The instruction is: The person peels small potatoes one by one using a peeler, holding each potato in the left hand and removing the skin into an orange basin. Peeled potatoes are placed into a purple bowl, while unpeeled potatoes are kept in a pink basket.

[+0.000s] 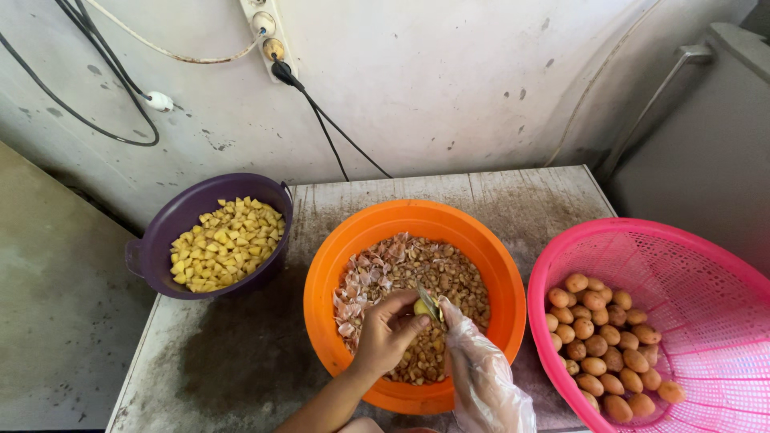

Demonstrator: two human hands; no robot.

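Observation:
My bare left hand (389,329) is over the orange bowl (481,248), its fingers closed on a small yellow, partly peeled potato (419,308). My right hand (480,370), in a clear plastic glove, meets it from the right and grips a small knife (427,298). The grey blade rests against the potato. The bowl holds a heap of thin brown and pinkish peelings (401,269). The knife's handle is hidden inside the glove.
A purple bowl (160,232) of yellow potato cubes (226,243) sits at the table's left edge. A pink plastic basket (690,265) with several small unpeeled potatoes (597,341) is on the right. Cables and a wall socket strip (267,32) hang behind the worn table (241,353).

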